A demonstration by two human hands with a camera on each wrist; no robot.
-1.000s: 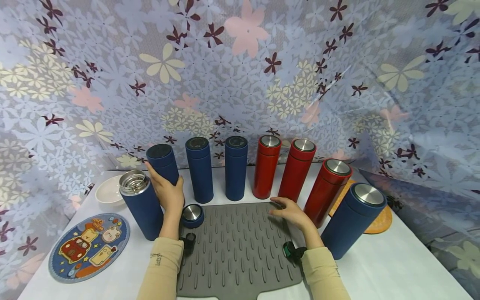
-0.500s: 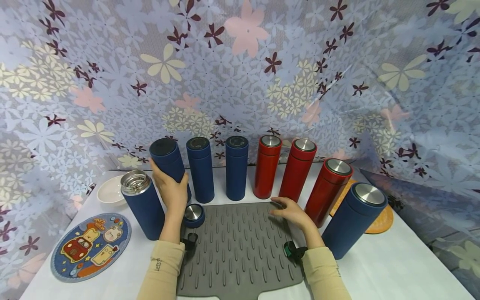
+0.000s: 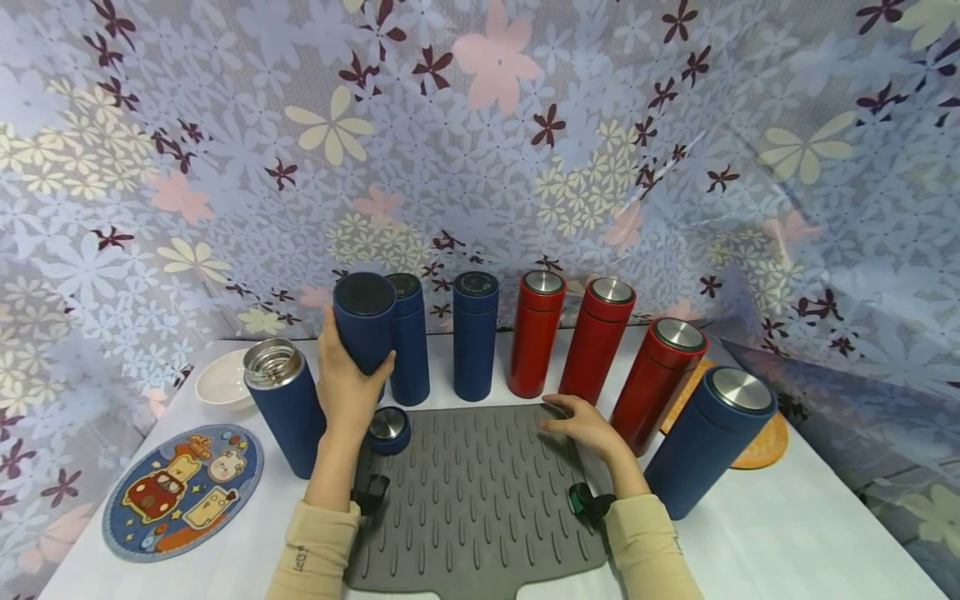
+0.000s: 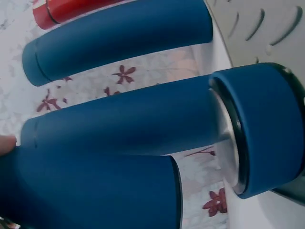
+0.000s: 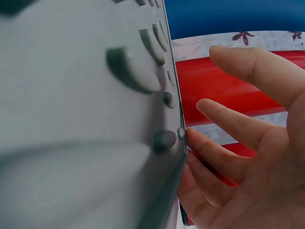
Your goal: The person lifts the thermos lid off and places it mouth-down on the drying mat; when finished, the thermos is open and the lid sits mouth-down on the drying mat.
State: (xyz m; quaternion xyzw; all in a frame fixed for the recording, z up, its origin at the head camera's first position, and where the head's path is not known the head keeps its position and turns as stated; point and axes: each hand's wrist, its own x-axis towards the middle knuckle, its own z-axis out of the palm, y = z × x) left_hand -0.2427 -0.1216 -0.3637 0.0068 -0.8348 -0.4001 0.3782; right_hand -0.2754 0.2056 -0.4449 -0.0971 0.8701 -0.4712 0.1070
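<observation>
My left hand (image 3: 345, 393) grips a blue thermos flask (image 3: 366, 329) with a dark top. It is raised, and its lower body (image 4: 114, 191) shows in the left wrist view, in front of another blue flask (image 4: 119, 117). Near my left wrist, a loose blue cap (image 3: 387, 429) with a steel disc lies at the grey ridged mat's (image 3: 480, 500) upper left corner. An uncapped blue flask (image 3: 288, 417) stands left of that hand. My right hand (image 3: 588, 427) holds nothing; its loosely bent fingers (image 5: 233, 117) are by the mat's far right edge, near the red flasks (image 5: 228, 90).
Blue flasks (image 3: 475, 342) and red flasks (image 3: 536, 337) stand along the back. A large blue flask (image 3: 705, 446) stands right of my right hand, before an orange round mat (image 3: 765, 442). At left are a white bowl (image 3: 221, 383) and a cartoon round mat (image 3: 183, 492).
My left hand has lifted the blue flask and carried it right, now partly covering the flask behind. My right hand has stayed in place.
</observation>
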